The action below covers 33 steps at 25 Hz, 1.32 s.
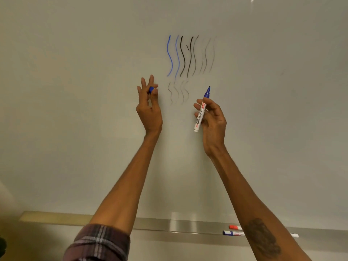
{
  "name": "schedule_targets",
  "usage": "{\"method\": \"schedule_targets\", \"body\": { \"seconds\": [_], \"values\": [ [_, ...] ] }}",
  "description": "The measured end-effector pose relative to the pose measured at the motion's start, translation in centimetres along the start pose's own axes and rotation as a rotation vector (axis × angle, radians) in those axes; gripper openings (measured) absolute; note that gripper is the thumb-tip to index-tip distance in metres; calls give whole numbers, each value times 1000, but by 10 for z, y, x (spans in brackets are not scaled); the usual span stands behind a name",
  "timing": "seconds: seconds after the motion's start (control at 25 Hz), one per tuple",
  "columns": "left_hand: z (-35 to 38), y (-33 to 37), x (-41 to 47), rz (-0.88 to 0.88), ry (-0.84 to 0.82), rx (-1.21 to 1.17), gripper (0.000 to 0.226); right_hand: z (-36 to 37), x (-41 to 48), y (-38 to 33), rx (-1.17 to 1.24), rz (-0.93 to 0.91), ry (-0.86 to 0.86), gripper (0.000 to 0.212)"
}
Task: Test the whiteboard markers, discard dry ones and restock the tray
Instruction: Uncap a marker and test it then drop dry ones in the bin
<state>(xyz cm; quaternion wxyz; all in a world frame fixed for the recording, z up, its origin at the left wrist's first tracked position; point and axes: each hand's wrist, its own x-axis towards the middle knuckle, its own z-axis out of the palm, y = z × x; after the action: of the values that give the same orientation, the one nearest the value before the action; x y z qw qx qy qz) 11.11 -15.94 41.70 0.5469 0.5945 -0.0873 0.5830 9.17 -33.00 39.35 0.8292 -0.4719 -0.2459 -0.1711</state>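
Glossy off-white whiteboard (75,91) fills the view, marked with a row of wavy test strokes (181,55): two solid blue, two dense black, then thin greys fading to almost nothing, with a shorter faint set (178,92) beneath. The right hand (212,117) has its grip closed round an uncapped blue whiteboard marker (200,113). It has a slim white printed barrel, a blue collar and a dark tip (209,88) pointing up, just right of the faint set; whether it touches the board I cannot tell. The left hand (149,108) pinches the small blue cap (151,89) in a narrow grip, other fingers spread. To judge this marker fairly, draw one long stroke with steady, light pressure on bare board beside the others, then compare density. Below, the brushed metal tray (169,226) holds a red-capped marker (235,227) and a blue-capped marker (232,233).
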Motion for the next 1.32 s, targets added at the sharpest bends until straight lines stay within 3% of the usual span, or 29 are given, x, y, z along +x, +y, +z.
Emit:
{"method": "schedule_targets", "body": {
  "seconds": [0.2, 0.32, 0.6, 0.88, 1.16, 1.32],
  "values": [
    [3, -10, 28, 74, -89, 30, 35, 8, 7, 2, 82, -18, -19, 24],
    [4, -23, 30, 109, -116, 62, 37, 9, 10, 5, 30, -44, 18, 20],
    [4, -34, 33, 166, -145, 134, 48, 19, 16, 19, -508, -414, 96, 23],
    [3, -38, 35, 130, -165, 147, 50, 16, 33, 33, -787, -695, 114, 31],
    [3, -34, 33, 146, -161, 144, 50, 7, -10, 54, -811, -634, 215, 16],
    [2, -34, 33, 139, -156, 144, 48, 15, 29, 18, -701, -641, 269, 25]
  ]
}}
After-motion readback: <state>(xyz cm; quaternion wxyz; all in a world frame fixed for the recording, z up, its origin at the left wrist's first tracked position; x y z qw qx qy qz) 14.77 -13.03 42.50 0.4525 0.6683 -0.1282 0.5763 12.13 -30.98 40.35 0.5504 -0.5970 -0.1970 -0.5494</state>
